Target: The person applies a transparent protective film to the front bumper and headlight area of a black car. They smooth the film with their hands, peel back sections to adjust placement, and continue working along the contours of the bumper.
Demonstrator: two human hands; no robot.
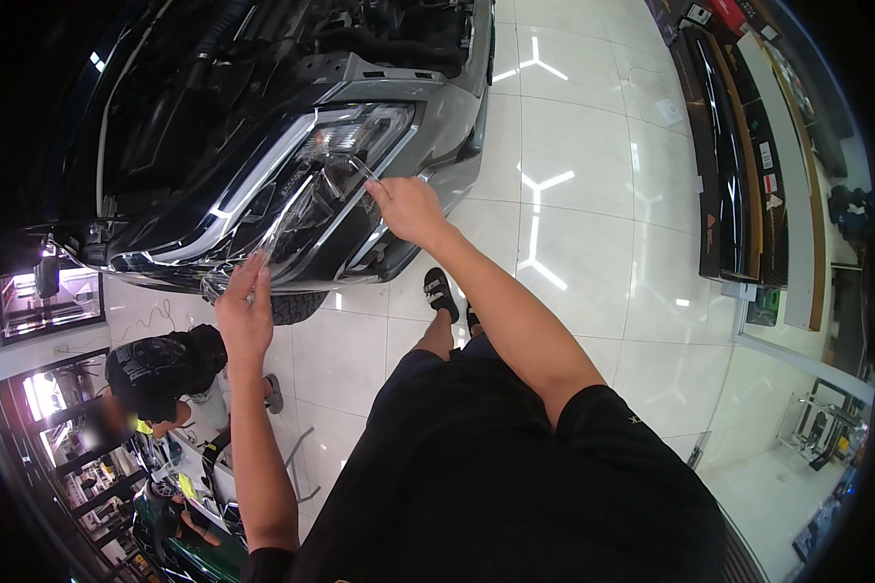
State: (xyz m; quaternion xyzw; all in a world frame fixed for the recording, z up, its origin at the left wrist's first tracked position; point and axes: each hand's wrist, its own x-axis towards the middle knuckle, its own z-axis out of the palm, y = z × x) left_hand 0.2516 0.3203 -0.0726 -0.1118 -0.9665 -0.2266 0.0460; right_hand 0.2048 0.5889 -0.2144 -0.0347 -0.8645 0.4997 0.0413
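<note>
A sheet of clear film (342, 182) stretches between my two hands, crumpled and shiny, in front of a car's headlight (384, 123). My right hand (411, 208) pinches the film's upper right edge between thumb and fingers. At the lower left end, my left hand (244, 309) has its fingers pressed together on the film, close to the lower edge of the car's front. Part of the film lies over the dark lens area, and its exact outline is hard to see. The grey front fender (447, 117) curves away beside the headlight.
The engine bay (214, 78) lies exposed behind the headlight. At the lower left, a person in black (156, 369) bends over a car panel, with another person (180, 525) farther off. Long boxes (724, 175) line the right side. A tyre (299, 308) shows below the car's front.
</note>
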